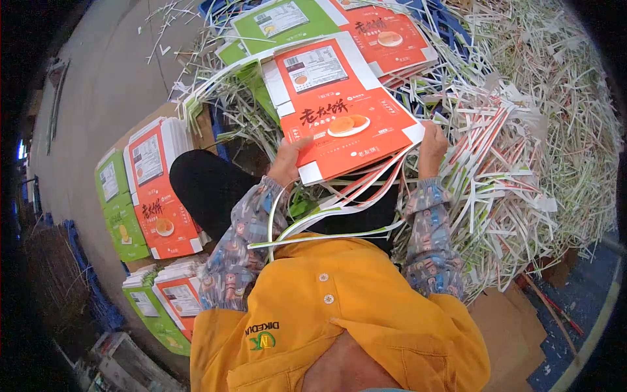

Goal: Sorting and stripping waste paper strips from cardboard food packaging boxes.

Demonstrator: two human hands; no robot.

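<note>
Orange carton blank, seemingly gripped between hands

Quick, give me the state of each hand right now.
Left hand: closed on the lower left edge of the orange carton sheet.
Right hand: gripping its right edge.

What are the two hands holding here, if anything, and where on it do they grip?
Both hold one stack of flat orange carton blanks: the left hand grips its lower left edge, the right hand its lower right corner. White trim strips hang beneath.
</note>
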